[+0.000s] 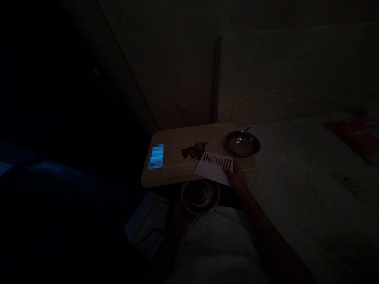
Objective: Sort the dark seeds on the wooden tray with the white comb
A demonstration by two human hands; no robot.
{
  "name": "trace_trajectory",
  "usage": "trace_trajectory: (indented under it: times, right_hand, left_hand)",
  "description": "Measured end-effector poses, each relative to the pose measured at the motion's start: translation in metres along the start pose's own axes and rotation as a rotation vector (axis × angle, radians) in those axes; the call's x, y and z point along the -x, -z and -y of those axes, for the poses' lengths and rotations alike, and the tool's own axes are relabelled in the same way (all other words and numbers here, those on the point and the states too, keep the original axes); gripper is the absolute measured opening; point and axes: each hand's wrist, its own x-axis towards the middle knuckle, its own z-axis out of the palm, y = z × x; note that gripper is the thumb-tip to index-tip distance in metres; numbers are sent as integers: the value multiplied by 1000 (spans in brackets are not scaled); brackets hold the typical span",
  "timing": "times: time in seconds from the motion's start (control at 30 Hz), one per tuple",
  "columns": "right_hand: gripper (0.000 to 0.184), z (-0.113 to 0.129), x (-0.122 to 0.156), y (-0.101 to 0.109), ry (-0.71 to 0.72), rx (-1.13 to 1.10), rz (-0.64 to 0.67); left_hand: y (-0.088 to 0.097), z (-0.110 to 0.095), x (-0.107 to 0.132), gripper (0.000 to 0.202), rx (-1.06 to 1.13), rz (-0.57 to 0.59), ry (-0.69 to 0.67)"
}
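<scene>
My right hand (237, 177) grips the right edge of a white flat card (210, 170) with a row of dark slots or stripes along its far side. The card lies low over the small wooden table (174, 175), beside a scattered pile of small dark bits (194, 150). Under the table's near edge, my left hand (181, 213) is closed on the left rim of a metal bowl (217, 197). The bowl's inside is dark, with a pale patch I cannot make out. A second metal bowl (242, 144) stands at the table's right end, a thin handle sticking up behind it.
A lit phone (156, 157) lies on the table's left end. To the right is a bed (296, 173) with a pale headboard (281, 79) and a red cloth (355, 136). A plugged wall socket (179, 106) sits behind the table. A pale bag-like object (148, 221) is at lower left. The room is very dark.
</scene>
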Motion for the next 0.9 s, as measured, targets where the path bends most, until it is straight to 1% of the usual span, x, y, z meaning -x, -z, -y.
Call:
trace_trajectory:
  times: [0.1, 0.17, 0.27, 0.37, 0.47, 0.57, 0.6, 0.7, 0.8, 0.87, 0.9]
  right_hand:
    - [44, -7, 8, 0, -6, 76, -73]
    - [41, -10, 13, -4, -5, 136, -92]
    - [33, -12, 14, -11, 26, 224, -102]
    - [30, -12, 10, -12, 29, 205, -104]
    - [31, -14, 6, -3, -3, 175, -104]
    - [32, -19, 7, 14, -36, 211, -122]
    - [34, -22, 8, 20, -43, 238, -152]
    - [43, -30, 11, 35, -57, 282, -304]
    - [50, -35, 13, 41, -105, 276, -384]
    - [54, -34, 12, 41, -106, 298, -401]
    - [57, -33, 11, 39, -94, 315, -398]
  left_hand:
    - [1, -1, -1, 32, -13, -73, 22]
    - [2, -1, -3, 35, -5, -78, 13]
    - [5, -1, -6, 37, -10, -82, 45]
    - [9, 0, -6, 33, -11, -83, 22]
    - [11, 1, -3, 36, -6, -81, -36]
    - [9, 1, 0, 40, -3, -66, -30]
    - [7, 0, 0, 41, -4, -61, -21]
    - [2, 0, -2, 38, -11, -49, 3]
    - [2, 0, -4, 28, -15, -83, -11]
    - [5, 0, -5, 24, -20, -104, -20]
    - [7, 0, -6, 25, -18, -93, -22]
